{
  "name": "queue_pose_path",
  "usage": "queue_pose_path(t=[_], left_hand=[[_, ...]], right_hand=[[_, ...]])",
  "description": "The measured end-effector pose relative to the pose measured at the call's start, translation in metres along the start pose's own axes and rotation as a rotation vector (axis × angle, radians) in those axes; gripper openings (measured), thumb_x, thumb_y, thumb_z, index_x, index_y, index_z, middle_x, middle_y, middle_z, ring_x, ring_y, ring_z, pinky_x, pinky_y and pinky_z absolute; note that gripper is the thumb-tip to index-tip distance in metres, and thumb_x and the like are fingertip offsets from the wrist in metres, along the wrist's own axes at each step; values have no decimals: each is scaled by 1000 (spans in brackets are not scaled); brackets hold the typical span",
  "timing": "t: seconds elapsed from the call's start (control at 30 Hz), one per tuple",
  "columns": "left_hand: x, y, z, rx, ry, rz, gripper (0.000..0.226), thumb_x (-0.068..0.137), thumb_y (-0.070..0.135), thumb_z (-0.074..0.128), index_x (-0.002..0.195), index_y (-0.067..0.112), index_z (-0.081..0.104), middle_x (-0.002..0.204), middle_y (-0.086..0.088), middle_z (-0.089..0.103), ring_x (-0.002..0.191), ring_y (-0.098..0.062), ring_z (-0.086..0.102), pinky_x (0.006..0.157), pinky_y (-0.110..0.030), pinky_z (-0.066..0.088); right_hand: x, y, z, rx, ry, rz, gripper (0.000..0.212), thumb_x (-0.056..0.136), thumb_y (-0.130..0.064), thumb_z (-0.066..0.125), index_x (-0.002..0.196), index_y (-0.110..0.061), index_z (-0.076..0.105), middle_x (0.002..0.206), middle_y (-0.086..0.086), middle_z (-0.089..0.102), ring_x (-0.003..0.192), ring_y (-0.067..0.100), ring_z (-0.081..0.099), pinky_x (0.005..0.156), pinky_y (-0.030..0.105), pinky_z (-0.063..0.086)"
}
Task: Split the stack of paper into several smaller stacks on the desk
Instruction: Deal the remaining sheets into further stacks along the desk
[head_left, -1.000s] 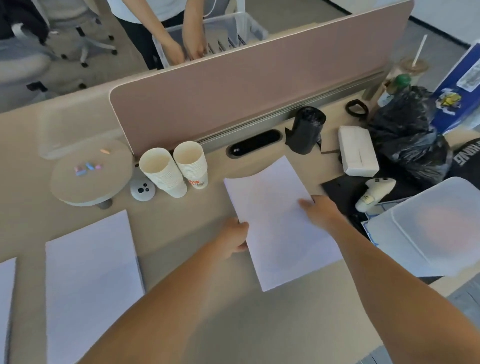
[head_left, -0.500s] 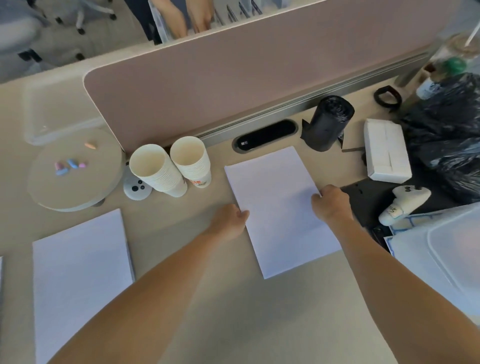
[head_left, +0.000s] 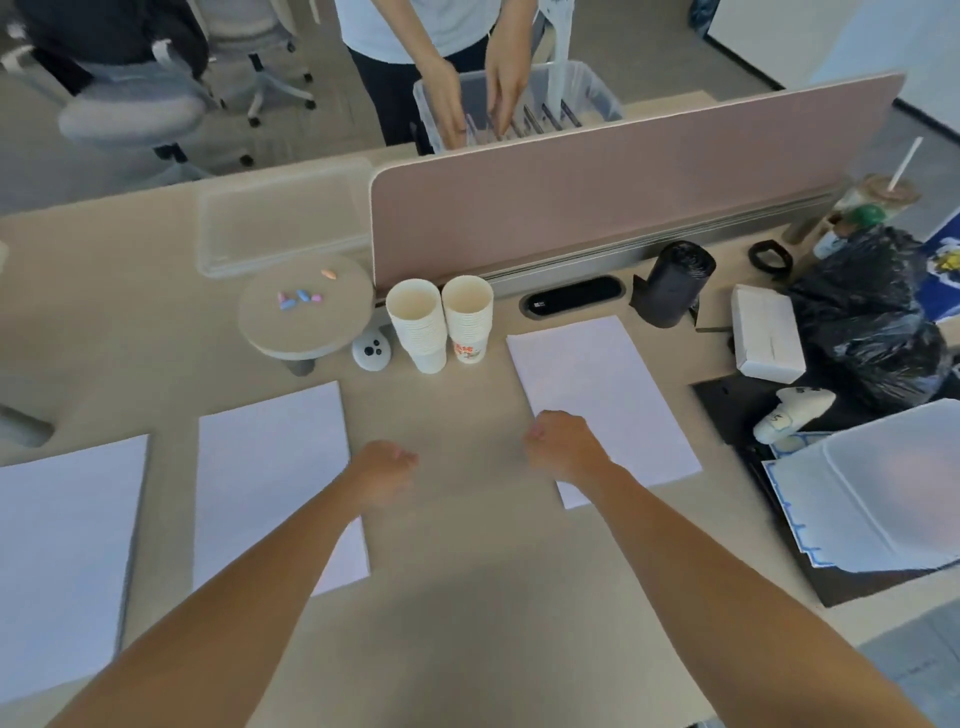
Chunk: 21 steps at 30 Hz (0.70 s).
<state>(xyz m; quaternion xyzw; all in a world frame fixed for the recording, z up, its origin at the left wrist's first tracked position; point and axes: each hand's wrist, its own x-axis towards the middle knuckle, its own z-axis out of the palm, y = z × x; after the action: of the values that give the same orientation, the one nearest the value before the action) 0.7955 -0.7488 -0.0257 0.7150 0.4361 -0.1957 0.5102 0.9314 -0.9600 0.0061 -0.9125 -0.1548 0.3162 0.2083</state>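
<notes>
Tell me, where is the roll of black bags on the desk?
The roll of black bags stands far right on the desk, against the pink divider, between the cable slot and the white box.

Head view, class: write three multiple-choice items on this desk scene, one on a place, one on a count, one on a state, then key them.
1. Where do the paper cups stand?
A. in front of the pink divider
B. on the round stand
C. in the clear bin

2. How many paper stacks lie on the desk?
A. one
B. three
C. five

3. What do the person's hands hold?
A. a cup
B. one sheet
C. nothing

Key: 1 A, they stand at the divider's foot. 2 B, left stack, middle stack, right stack. 3 C, left hand and right hand are curled and empty.
</notes>
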Motion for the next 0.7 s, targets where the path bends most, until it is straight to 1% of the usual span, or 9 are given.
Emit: queue_pose_path(t=[0.1, 0.2, 0.27, 0.33, 0.4, 0.47, 0.53, 0.6, 0.7], left_hand=[[-30, -48, -34, 141, 147, 2, 35, 93, 41, 56, 111, 13, 65, 116, -10, 65, 100, -27, 61, 83, -33, 47], [-50, -95, -61, 136, 314, -77, 61, 93, 49, 53, 140, 11, 46, 139, -11, 51, 122, -32, 54, 95, -37, 47], [-54, -127, -79, 73, 410, -142, 71, 91, 49, 57, 145, 7, 37, 144, -17, 44, 128, -35, 49, 98, -40, 45], [-56, -154, -95, 0, 479, -197, 75, 89, 45, 61, 145, 2, 35, 145, -20, 42, 130, -37, 46, 103, -42, 42], [-57, -176, -107, -91, 502, -224, 74, 87, 41, 64, 143, 0, 36, 142, -19, 46, 127, -37, 50, 101, -42, 44], [-57, -193, -114, -186, 485, -239, 73, 87, 38, 65, 143, 2, 35, 140, -17, 48, 125, -36, 51, 99, -41, 45], [-58, -206, -119, -222, 450, -251, 75, 87, 37, 65, 146, 3, 31, 143, -17, 46, 125, -35, 51, 100, -40, 44], [-56, -213, -121, -246, 423, -231, 73, 89, 35, 64, 145, 3, 32, 142, -14, 47, 124, -34, 52, 96, -36, 44], [-57, -212, -123, -349, 355, -233, 72, 92, 31, 63, 150, 7, 25, 145, -12, 42, 127, -31, 48, 97, -33, 38]], right_hand=[[-27, -35, 37, 45, -92, -37, 30, 95, -23, 49, 110, -5, 68, 115, 11, 67, 110, 29, 63, 90, 37, 53], [-38, -66, 80, 128, -124, -33, 31, 91, -26, 54, 103, -1, 67, 102, 15, 70, 97, 30, 67, 82, 38, 53], [-43, -86, 107, 158, -129, -22, 29, 88, -27, 56, 86, 1, 62, 83, 13, 62, 75, 24, 60, 67, 32, 47], [-47, -104, 135, 138, -162, -24, 23, 89, -28, 55, 73, -11, 55, 78, 10, 57, 70, 18, 52, 66, 29, 42], [-46, -115, 162, 140, -168, -26, 14, 89, -30, 55, 86, -17, 59, 84, 5, 58, 78, 18, 54, 72, 30, 47], [-45, -121, 182, 177, -151, 16, 28, 87, -34, 57, 108, -16, 59, 96, 1, 59, 95, 23, 59, 77, 29, 44], [-46, -127, 195, 190, -105, 74, 34, 88, -33, 57, 116, -14, 57, 103, 1, 59, 104, 25, 60, 78, 26, 40], [-47, -131, 203, 208, -89, 100, 26, 85, -32, 56, 107, -18, 56, 96, 3, 56, 91, 24, 57, 71, 27, 38], [-47, -136, 210, 221, -109, 102, 22, 73, -38, 56, 77, -18, 47, 76, 5, 52, 66, 23, 50, 55, 27, 34]])
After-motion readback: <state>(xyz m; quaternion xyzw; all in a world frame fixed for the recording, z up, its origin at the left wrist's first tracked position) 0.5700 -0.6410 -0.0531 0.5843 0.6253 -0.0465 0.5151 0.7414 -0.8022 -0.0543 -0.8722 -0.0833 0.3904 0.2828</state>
